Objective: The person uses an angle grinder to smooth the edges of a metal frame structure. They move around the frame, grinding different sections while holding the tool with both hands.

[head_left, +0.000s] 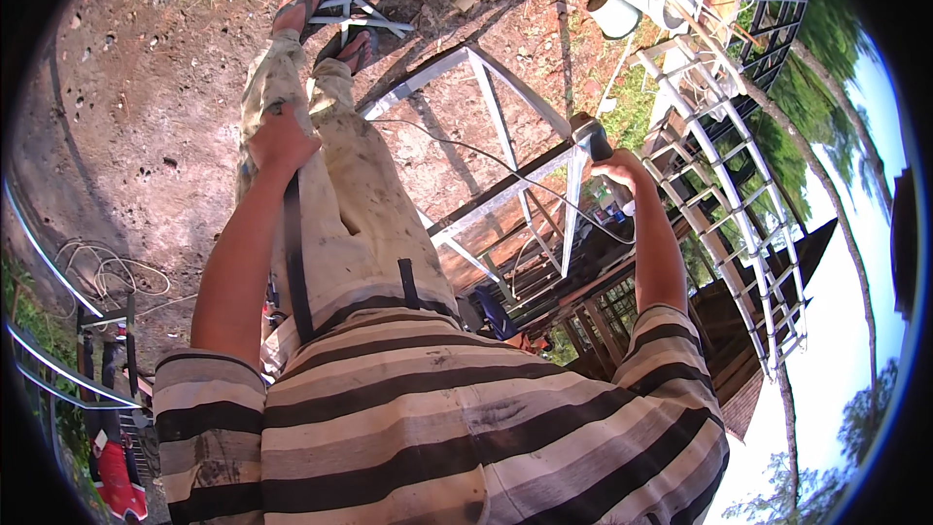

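Note:
My right hand (pixel 619 167) reaches out to the right, its fingers wrapped round a dark, rounded handheld tool (pixel 594 141) whose exact kind I cannot make out. That tool is at the corner of a silvery metal frame (pixel 492 107) with slanting braces; whether it touches the metal is unclear. A thin dark cable (pixel 520 175) crosses in front of the frame toward my right arm. My left hand (pixel 282 141) rests against my left trouser leg (pixel 335 224), its fingers mostly hidden. A dark strap (pixel 295 253) runs down the trousers below that hand.
Crossed light metal pieces (pixel 347 17) lie by my sandalled feet. White buckets (pixel 614 13) stand at the far right, near a long white ladder-like lattice (pixel 724 170). Boards lie beyond the frame. Coiled cord (pixel 117 272) and a red item (pixel 120 481) are at the left.

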A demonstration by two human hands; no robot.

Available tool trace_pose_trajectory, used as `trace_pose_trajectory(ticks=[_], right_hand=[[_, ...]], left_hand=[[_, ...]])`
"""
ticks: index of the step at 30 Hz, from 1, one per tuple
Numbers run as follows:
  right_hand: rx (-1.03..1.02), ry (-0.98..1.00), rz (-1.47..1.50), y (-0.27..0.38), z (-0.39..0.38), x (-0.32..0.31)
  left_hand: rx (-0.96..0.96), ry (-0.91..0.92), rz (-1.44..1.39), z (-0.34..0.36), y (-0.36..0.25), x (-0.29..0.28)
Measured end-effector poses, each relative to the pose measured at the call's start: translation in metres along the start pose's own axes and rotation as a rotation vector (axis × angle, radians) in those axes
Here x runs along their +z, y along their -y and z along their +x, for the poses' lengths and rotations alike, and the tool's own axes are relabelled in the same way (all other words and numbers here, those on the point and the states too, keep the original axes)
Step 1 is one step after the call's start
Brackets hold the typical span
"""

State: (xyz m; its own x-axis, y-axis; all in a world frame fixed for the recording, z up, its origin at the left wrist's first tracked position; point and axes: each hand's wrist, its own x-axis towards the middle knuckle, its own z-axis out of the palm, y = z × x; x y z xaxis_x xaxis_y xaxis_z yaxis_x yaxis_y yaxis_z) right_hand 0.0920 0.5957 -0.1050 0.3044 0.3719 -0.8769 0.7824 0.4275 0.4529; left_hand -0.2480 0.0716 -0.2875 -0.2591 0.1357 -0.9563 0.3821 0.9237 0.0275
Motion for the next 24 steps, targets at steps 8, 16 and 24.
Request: trace_pose_trajectory(ticks=[8, 16, 24], right_hand=[[0.05, 0.049, 0.145, 0.008, -0.017, -0.007], [0.029, 0.065, 0.137, 0.012, -0.01, -0.004], [0.035, 0.001, 0.047, -0.006, 0.007, -0.001]], left_hand=[[-0.015, 0.003, -0.002, -0.002, -0.006, 0.001], [-0.013, -0.009, -0.002, -0.001, -0.009, 0.005], [-0.02, 0.0, 0.003, 0.002, -0.011, 0.006]])
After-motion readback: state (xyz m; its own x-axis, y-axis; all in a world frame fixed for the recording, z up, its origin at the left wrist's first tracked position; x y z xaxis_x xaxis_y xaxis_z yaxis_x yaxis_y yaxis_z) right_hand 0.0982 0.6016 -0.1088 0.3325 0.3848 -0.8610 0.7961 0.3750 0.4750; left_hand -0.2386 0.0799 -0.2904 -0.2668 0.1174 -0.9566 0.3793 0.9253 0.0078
